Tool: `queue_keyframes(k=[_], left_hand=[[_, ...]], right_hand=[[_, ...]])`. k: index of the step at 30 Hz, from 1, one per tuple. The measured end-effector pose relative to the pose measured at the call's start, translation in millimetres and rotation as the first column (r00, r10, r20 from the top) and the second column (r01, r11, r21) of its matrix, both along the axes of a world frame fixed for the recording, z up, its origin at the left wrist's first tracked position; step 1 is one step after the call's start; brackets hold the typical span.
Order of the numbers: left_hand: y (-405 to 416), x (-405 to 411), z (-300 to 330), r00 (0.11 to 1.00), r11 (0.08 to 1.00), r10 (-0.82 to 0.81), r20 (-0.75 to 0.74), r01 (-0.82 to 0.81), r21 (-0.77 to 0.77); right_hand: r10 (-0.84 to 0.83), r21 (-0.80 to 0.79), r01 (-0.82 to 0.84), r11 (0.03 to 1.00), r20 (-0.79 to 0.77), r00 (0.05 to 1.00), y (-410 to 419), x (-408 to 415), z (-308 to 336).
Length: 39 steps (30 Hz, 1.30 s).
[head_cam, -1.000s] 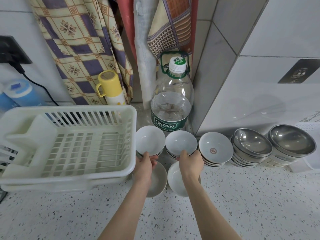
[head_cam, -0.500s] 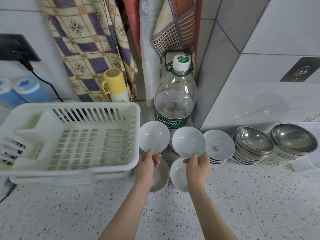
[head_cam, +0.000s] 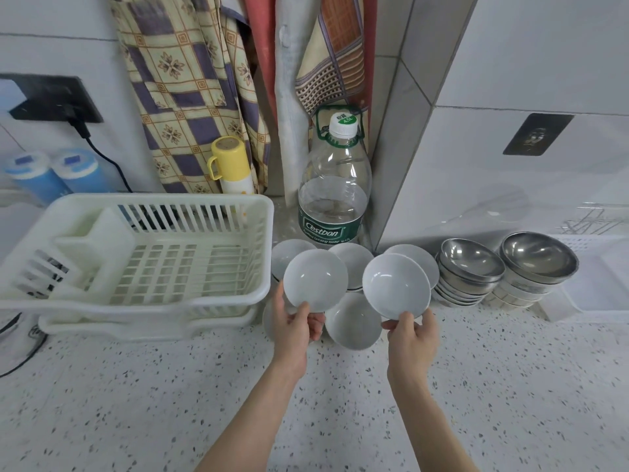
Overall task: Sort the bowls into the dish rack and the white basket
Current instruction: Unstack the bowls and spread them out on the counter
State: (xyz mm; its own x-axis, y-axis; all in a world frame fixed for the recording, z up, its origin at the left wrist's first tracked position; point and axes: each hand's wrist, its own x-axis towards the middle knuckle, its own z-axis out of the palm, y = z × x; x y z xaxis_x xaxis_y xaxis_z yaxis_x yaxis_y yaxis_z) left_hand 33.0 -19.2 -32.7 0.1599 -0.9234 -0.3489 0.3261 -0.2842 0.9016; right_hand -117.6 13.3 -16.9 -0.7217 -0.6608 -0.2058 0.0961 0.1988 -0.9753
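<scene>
My left hand (head_cam: 295, 327) holds a white bowl (head_cam: 315, 279) by its near rim, tilted up above the counter. My right hand (head_cam: 412, 337) holds a second white bowl (head_cam: 394, 286) the same way. Under them a white bowl (head_cam: 354, 321) lies on the counter, and stacks of white bowls (head_cam: 355, 258) stand behind. Two stacks of steel bowls (head_cam: 471, 267) (head_cam: 537, 258) stand to the right. The cream dish rack (head_cam: 153, 253) sits at the left with nothing in it. The white basket (head_cam: 602, 281) is at the far right edge, partly cut off.
A large water bottle (head_cam: 335, 195) stands behind the bowls in the wall corner. A yellow flask (head_cam: 231, 166) and hanging cloths are behind the rack. Two blue-capped containers (head_cam: 51, 175) and a plugged-in cable (head_cam: 102, 155) are at the far left. Speckled counter (head_cam: 170, 403) lies in front.
Both hands have lifted a white bowl each off the stacks and tilted them up towards me; the view has shifted slightly.
</scene>
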Motion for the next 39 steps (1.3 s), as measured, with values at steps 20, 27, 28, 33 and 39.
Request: queue_keyframes(k=[20, 27, 28, 33, 39], left_hand=[[168.2, 61.4, -8.0, 0.964, 0.945, 0.247, 0.093, -0.261, 0.197], [153.5, 131.8, -17.6, 0.938, 0.922, 0.330, 0.109, -0.345, 0.178], [147.3, 147.0, -18.2, 0.942, 0.927, 0.316, 0.108, -0.331, 0.176], [128.8, 180.0, -20.3, 0.951, 0.934, 0.287, 0.113, -0.304, 0.187], [105.1, 233.1, -29.9, 0.964, 0.943, 0.222, 0.149, -0.251, 0.218]], right_hand=[[0.346, 0.146, -0.348, 0.926, 0.037, 0.937, 113.5, 13.7, -8.7], [0.494, 0.165, -0.490, 0.856, 0.018, 0.869, 110.1, 72.3, -14.6], [0.505, 0.167, -0.500, 0.850, 0.014, 0.863, 106.0, 87.6, -17.1], [0.576, 0.226, -0.560, 0.797, -0.009, 0.817, 93.8, 131.0, -23.6], [0.594, 0.295, -0.572, 0.765, 0.018, 0.804, 75.3, 189.3, -31.7]])
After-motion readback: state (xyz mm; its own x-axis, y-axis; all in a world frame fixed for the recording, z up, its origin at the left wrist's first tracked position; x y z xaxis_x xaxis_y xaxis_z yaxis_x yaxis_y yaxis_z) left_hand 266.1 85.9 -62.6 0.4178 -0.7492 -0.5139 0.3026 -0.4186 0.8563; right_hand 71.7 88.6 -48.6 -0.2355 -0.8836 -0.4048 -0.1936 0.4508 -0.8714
